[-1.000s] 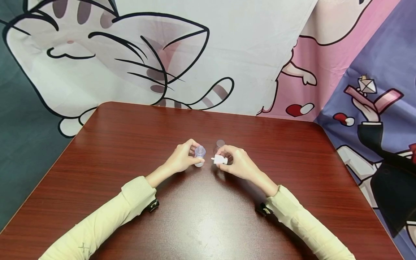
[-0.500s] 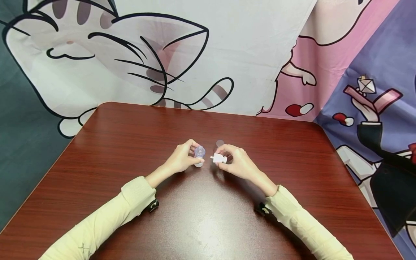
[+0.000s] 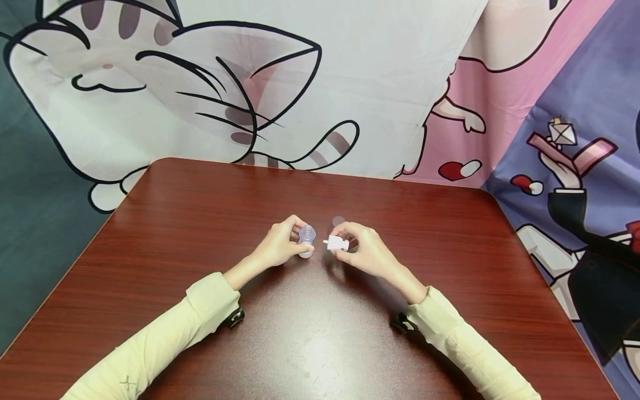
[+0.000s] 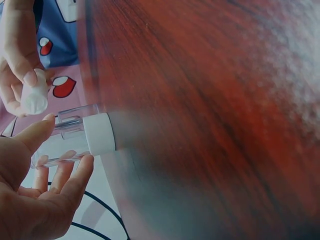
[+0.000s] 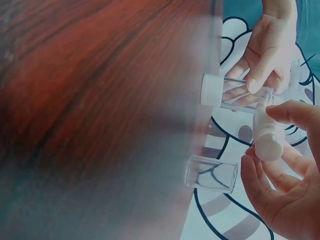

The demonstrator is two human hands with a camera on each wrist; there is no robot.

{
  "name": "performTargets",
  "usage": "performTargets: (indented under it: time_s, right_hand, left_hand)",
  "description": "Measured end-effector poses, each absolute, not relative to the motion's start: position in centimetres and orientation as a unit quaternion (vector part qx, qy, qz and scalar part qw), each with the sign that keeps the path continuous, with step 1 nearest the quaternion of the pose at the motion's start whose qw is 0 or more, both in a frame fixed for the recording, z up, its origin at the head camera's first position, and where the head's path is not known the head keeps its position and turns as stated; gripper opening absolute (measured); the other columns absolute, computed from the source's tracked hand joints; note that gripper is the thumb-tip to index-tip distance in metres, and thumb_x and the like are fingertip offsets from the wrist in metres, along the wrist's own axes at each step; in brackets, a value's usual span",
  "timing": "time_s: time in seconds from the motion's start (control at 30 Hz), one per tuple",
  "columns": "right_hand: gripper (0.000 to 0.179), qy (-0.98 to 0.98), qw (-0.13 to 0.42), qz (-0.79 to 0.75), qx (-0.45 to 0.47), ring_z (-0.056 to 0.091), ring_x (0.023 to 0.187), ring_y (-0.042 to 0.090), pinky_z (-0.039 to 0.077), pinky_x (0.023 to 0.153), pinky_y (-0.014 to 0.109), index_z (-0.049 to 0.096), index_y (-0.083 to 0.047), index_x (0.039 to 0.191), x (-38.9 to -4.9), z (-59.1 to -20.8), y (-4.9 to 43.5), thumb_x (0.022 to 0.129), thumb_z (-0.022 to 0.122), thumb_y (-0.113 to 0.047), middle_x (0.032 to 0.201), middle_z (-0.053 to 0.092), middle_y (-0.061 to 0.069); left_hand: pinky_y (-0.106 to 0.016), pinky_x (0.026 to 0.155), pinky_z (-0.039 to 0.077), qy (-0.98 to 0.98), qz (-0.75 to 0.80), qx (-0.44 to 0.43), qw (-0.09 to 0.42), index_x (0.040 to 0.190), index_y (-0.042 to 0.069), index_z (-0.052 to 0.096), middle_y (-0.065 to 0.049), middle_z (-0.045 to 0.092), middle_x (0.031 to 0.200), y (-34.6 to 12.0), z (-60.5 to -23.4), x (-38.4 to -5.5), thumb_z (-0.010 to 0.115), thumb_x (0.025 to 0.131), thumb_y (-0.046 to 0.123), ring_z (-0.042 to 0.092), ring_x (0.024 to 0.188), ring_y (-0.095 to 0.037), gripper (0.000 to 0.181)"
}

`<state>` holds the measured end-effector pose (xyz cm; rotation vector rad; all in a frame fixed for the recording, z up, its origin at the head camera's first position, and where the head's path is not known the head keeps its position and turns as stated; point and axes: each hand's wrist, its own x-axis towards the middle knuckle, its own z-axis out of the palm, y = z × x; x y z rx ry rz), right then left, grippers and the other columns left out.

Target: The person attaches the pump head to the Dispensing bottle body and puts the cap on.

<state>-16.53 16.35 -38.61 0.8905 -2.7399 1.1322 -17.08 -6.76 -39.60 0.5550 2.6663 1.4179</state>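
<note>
- Cartoon-printed cloth (image 3: 350, 72), showing a cat and other drawn figures, was hung behind a glossy red-brown wood-grain table (image 3: 200, 222) with rounded corners.
- A small clear bottle (image 3: 307, 240) with a white base was stood near the table's middle and pinched between the thumb and curled fingers of the left hand (image 3: 278, 244).
- Much of the bottle's clear wall was hidden by those fingers in the head view; its white base (image 4: 99, 134) was shown plainly in the left wrist view.
- A small white nozzle piece (image 3: 338, 244) was pinched in the curled fingers of the right hand (image 3: 367, 251), just beside the bottle's open neck, apart from it.
- A clear cylindrical cap (image 5: 211, 173) was stood on the table just behind the right hand, half hidden in the head view.
- Pale yellow sleeves (image 3: 165, 333) were cut off by the frame's lower edge.
</note>
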Motion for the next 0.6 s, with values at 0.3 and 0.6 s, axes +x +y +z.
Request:
performTargets:
  time_s: [0.3,0.6]
  right_hand:
    - [0.027,-0.880,0.022,0.375,0.291,0.062,0.080,0.011,0.057,0.070,0.030,0.064,-0.011,0.104,-16.48,-38.49,16.33,0.080,0.076,-0.012,0.089,0.066,0.000]
    - [0.026,-0.879,0.025,0.379,0.289,0.062,0.079,0.010,0.056,0.067,0.024,0.064,-0.012,0.105,-16.37,-38.27,16.24,0.081,0.075,-0.013,0.089,0.065,0.000]
  left_hand:
    - [-0.033,0.080,0.057,0.870,0.457,0.179,0.037,0.111,0.000,0.055,-0.017,0.065,0.102,-6.73,-39.59,-17.11,0.079,0.078,0.011,0.065,0.094,-0.027,0.042]
    - [-0.034,0.081,0.057,0.872,0.455,0.177,0.039,0.112,0.000,0.055,-0.017,0.065,0.103,-6.77,-39.51,-17.07,0.079,0.078,0.012,0.065,0.095,-0.028,0.043]
